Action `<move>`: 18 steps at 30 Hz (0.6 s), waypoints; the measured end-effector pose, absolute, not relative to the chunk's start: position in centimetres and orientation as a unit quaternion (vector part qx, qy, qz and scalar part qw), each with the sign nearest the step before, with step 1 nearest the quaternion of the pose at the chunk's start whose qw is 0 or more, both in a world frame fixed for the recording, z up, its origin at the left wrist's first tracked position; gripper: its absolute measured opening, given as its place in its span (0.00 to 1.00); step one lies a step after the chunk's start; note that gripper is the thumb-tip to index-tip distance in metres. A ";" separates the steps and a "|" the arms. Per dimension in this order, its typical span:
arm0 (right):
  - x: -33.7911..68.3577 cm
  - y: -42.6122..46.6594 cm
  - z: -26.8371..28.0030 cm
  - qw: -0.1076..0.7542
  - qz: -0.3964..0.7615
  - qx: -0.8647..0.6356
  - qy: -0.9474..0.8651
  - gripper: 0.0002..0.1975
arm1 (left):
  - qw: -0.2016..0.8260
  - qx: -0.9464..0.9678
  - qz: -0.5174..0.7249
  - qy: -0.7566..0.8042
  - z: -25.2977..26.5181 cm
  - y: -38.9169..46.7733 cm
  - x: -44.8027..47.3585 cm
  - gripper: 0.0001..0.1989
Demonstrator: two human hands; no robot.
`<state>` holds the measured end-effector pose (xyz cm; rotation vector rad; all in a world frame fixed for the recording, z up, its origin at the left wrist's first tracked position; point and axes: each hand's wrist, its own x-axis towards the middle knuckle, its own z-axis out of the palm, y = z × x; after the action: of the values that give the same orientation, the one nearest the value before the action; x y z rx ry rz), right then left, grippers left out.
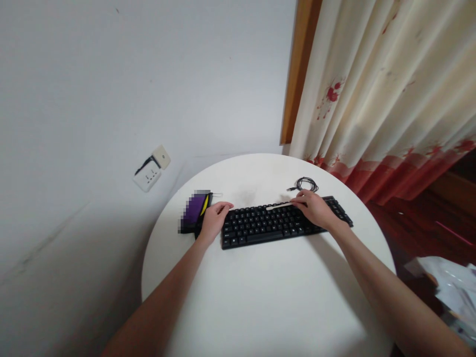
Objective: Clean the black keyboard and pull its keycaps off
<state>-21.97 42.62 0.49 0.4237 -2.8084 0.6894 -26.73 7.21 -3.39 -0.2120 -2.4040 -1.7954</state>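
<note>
On the round surface [253, 297]: smooth white top, both forearms reaching in over it.
Keyboard [260, 228]: black plastic, long rectangle, rows of squarish keys. White legends on the keys, way too small for me to read, sorry. It lies between the two hands, its right part running under the right one.
Right hand [314, 209]: fingertips pinching a slim pale stick [278, 205] that points left over the upper key rows. Tip's a bit wider, kinda brush-like; can't tell if it touches the keys.
Left hand [213, 220]: just beside the keyboard's left end, thumb and finger close together near the top corner. Can't tell whether it's gripping anything.
Pouch-looking thing [193, 212]: purple, black and yellow, mostly pixelated, just left of the left hand.
Cable [308, 179]: thin, black, coiled into a loop, beyond the right hand.
Wall socket [148, 175]: white plastic plate, slots visible.
Curtain [357, 109]: cream folds, red floral print, red lower band.
</note>
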 end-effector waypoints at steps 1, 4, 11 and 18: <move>-22.0 42.2 0.4 0.114 0.237 0.148 -0.953 0.13 | 0.070 -0.082 -0.586 -0.803 -3.3 7.2 -26.7 0.10; -22.2 40.8 0.2 0.118 0.244 0.168 -0.948 0.13 | 0.085 -0.120 -0.565 -0.812 -2.6 7.2 -26.2 0.09; -22.1 38.8 -0.6 0.123 0.258 0.151 -0.946 0.13 | 0.077 -0.146 -0.577 -0.800 -1.5 7.7 -25.6 0.11; -22.1 42.1 -1.4 0.132 0.243 0.123 -0.953 0.14 | 0.119 -0.132 -0.510 -0.842 -2.3 7.0 -26.2 0.15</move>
<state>-22.06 42.06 -1.39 0.3569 -2.7666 0.7055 -26.21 6.97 -2.26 -0.3873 -2.4622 -1.4903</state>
